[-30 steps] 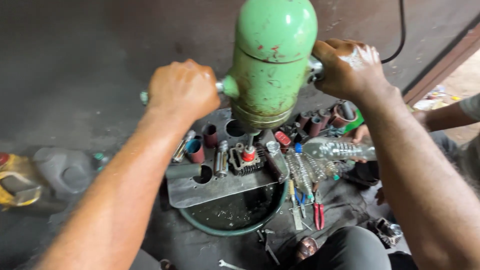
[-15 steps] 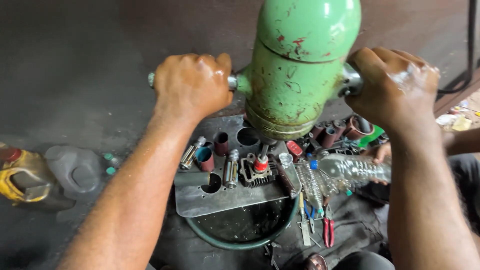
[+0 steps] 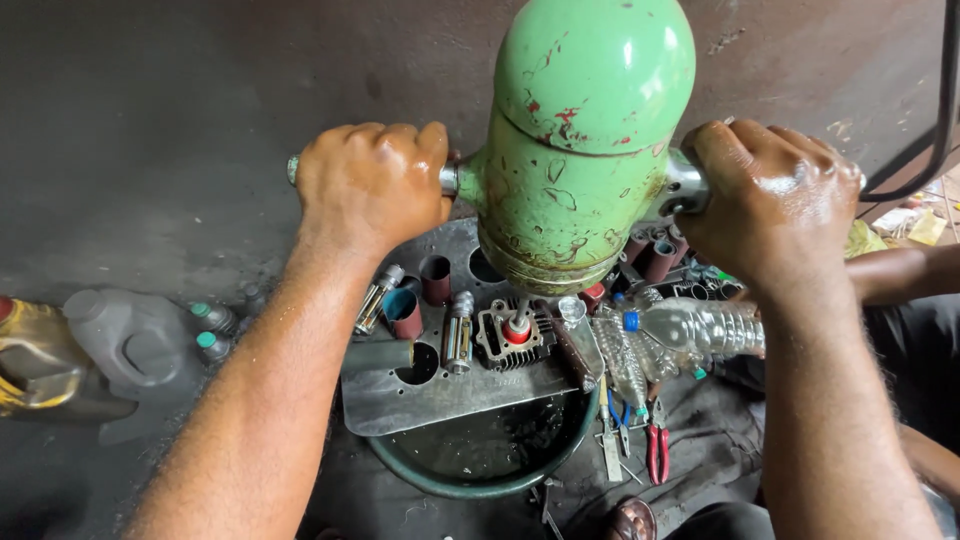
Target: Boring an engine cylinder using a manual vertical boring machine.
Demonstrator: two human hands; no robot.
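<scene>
The floor point(image 3: 170, 130) is dark, stained concrete, dull and greasy, running to the far edge of the view, with a black cable point(image 3: 940, 110) hanging down at the far right. Low in the middle sits a round green basin point(image 3: 470, 485) holding dark, oily liquid; a grey metal plate point(image 3: 440, 395) with round holes lies across its far rim and carries a small finned engine cylinder point(image 3: 515, 335), short maroon sleeves point(image 3: 435, 280) and shiny metal pins point(image 3: 459, 330). Just right of the plate a clear plastic bottle point(image 3: 690, 325) lies on its side, and red-handled pliers point(image 3: 657, 450) rest on the floor near it. At the far left stand a grey plastic jug point(image 3: 125, 340) and a yellow oil container point(image 3: 30, 360), with small capped bottles beside them. Above the basin, close to the camera, hangs a chipped green machine body point(image 3: 585, 140) with a side handle on each flank. The left hand point(image 3: 370, 185) is clenched around the left handle, and the right hand point(image 3: 775, 205) is clenched around the right handle, both glistening with oil.
</scene>
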